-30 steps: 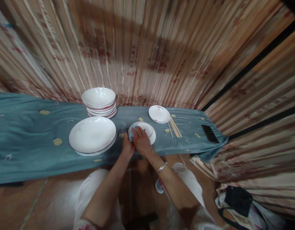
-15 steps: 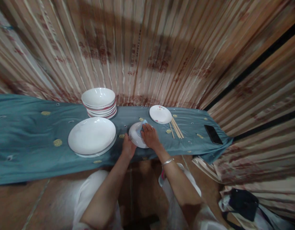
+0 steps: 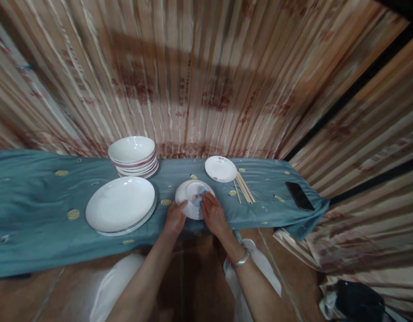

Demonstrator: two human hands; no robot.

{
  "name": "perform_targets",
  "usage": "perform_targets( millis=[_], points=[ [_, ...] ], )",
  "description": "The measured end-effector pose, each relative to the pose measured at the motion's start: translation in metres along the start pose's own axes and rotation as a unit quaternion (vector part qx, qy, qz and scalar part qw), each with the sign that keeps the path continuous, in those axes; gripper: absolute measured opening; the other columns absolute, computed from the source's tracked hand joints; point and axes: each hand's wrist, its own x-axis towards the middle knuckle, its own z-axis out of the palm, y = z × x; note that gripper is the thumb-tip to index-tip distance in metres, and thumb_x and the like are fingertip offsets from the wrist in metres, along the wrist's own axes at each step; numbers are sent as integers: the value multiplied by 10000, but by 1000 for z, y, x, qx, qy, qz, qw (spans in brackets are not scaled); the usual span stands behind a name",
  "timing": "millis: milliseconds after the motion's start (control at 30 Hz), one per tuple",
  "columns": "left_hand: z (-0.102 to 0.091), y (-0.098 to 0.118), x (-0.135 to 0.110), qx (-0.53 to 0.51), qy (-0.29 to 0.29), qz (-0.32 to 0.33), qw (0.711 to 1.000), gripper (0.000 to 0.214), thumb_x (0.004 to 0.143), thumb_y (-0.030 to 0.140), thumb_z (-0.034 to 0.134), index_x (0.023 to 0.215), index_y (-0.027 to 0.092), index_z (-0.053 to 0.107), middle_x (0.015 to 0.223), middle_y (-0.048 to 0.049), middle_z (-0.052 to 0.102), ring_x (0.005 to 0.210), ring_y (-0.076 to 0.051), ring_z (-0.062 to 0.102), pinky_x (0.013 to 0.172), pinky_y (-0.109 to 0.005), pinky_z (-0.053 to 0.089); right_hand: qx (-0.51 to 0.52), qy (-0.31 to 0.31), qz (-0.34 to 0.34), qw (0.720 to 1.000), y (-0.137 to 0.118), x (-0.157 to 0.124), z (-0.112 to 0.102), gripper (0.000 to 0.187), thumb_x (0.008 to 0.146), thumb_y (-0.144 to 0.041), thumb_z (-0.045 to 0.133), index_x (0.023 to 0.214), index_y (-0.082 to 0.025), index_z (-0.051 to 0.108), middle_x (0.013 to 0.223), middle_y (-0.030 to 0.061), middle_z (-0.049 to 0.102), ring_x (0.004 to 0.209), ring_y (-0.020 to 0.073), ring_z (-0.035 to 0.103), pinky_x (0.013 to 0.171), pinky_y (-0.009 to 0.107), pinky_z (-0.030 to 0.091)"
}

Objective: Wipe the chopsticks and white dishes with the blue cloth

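A small white plate (image 3: 183, 191) is between my hands, close to the front edge of the table, with a ring showing on its upward face, as on an underside. My left hand (image 3: 174, 218) grips its lower left rim, thumb on top. With bent fingers my right hand (image 3: 213, 213) presses a light blue cloth (image 3: 199, 199) onto the plate's right part. A silver bracelet circles my right wrist. Behind and to the right lies another small white plate (image 3: 220, 169) with a red floral pattern, beside several wooden chopsticks (image 3: 245, 188).
A stack of large white oval plates (image 3: 121, 203) stands left of my hands. Behind it rise stacked white bowls (image 3: 132, 150) with red-banded sides. A black phone (image 3: 299, 195) lies at the right end of the teal tablecloth (image 3: 35, 214). Patterned curtains (image 3: 193, 80) hang behind.
My right hand has drawn the cloth from the plate's upper part down toward its right side, uncovering more of the ring. The camera view has tilted up a little.
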Motion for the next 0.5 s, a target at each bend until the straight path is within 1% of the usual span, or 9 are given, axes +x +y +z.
perform_targets(
  millis=[133,200,267,333,367,400,433,500],
  points=[
    [16,8,-12,19,-54,42,997,379,594,73,758,958,143,681,777,-31,737,771,-207,691,782,-316,520,55,28,17,998,0,2,-8,400,963,-260,340,1230,-123,605,1272,154,606,1244,213,521,1067,400,424],
    [24,12,-19,42,-72,80,993,366,586,106,777,935,146,676,797,-32,734,744,-196,680,737,-296,517,96,39,27,994,-3,3,-14,400,964,-270,336,1233,-137,601,1285,141,600,1239,200,527,1065,373,422],
    [31,16,-25,89,-74,130,985,348,587,136,779,915,156,664,810,-26,727,707,-177,661,679,-268,505,153,45,42,986,-7,4,-19,396,959,-288,345,1232,-157,600,1294,125,598,1237,193,531,1065,355,414],
    [33,17,-30,170,-68,185,965,334,594,158,770,906,165,650,790,-14,712,667,-166,638,629,-253,492,238,50,70,967,-10,7,-21,391,944,-321,367,1210,-173,612,1271,109,616,1213,197,548,1057,352,411],
    [33,18,-32,225,-64,213,949,318,608,168,758,905,166,646,770,-8,701,656,-166,629,620,-255,490,294,51,94,950,-11,8,-21,387,931,-345,388,1179,-172,630,1221,104,645,1171,204,575,1033,356,427],
    [32,17,-34,288,-60,238,926,289,633,181,739,906,165,645,748,-4,689,654,-171,624,625,-264,492,350,50,123,927,-12,10,-21,384,915,-375,412,1129,-166,652,1140,99,681,1097,213,610,990,361,455],
    [30,17,-35,353,-62,262,896,250,669,192,709,909,163,646,738,-7,680,667,-180,625,647,-281,501,398,48,151,903,-11,12,-20,386,898,-407,431,1070,-158,671,1039,91,706,1002,217,638,930,363,485],
    [24,14,-36,471,-84,307,823,203,747,200,620,943,160,653,799,-36,691,763,-216,647,748,-343,518,468,55,213,856,-8,17,-18,392,854,-468,471,926,-150,691,837,64,705,805,206,645,798,352,519]
  ],
)
